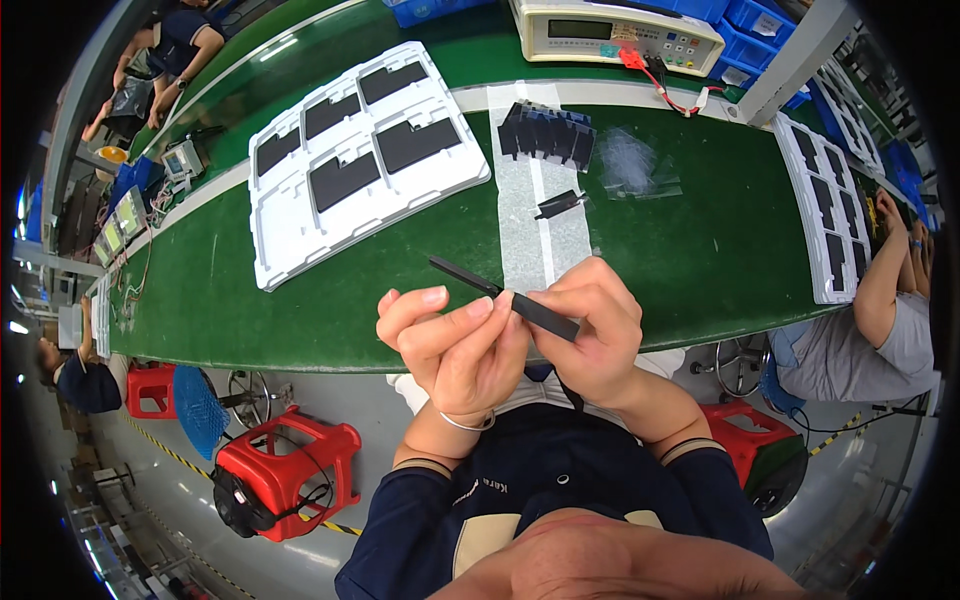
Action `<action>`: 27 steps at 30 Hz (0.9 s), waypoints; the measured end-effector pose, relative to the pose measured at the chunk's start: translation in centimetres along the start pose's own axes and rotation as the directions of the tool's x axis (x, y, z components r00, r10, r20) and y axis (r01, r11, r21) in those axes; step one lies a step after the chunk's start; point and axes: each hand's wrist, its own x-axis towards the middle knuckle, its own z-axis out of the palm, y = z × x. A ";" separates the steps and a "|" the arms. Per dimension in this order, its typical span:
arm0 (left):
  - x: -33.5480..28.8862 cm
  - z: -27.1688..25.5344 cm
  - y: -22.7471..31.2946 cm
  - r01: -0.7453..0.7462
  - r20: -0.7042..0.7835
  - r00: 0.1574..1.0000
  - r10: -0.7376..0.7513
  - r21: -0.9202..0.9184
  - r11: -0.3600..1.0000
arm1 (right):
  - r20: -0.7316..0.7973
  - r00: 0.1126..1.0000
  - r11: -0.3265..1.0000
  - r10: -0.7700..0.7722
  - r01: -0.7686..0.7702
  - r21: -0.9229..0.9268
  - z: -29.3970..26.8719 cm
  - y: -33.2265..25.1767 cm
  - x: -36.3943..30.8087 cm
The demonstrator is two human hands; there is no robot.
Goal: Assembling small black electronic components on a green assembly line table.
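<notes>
Between my two hands, just above the bench's near edge, is a thin flat black slab (pixel 546 317), turned so that mostly its narrow edge shows. My left hand (pixel 455 345) pinches it near its middle with thumb and fingertips, the other fingers curled. My right hand (pixel 592 335) grips its right end, thumb on the near side. Beyond my hands a pale textured strip (pixel 520 235) runs away across the bench. On it lie a small dark strip piece (pixel 559 204) and, farther off, a fanned row of dark film pieces (pixel 546 136).
At left sits a white tray (pixel 285 245) with several notched black slabs (pixel 343 181). Clear film scraps (pixel 630 162) lie right of the strip. A bench meter (pixel 615 38) with red leads stands at the back. Another tray (pixel 830 290) and a co-worker's arm (pixel 880 270) are at far right.
</notes>
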 end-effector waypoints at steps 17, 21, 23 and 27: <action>0.9 0.4 0.3 -0.033 0.392 0.920 0.017 0.035 0.999 | -0.050 0.997 0.992 0.052 -0.057 -0.111 0.1 1.0 0.5; 0.9 0.1 -1.0 -0.152 0.452 0.885 0.108 0.062 0.986 | 0.055 0.967 0.962 0.249 -0.254 0.100 -0.5 1.2 0.6; 1.4 0.0 -1.1 -0.202 0.485 0.865 0.132 0.096 0.975 | 0.110 0.922 0.893 0.371 -0.387 0.231 -0.8 1.4 0.4; 2.2 -0.2 -0.9 -0.249 0.504 0.849 0.162 0.110 0.962 | 0.152 0.899 0.848 0.410 -0.437 0.299 -1.2 1.4 0.4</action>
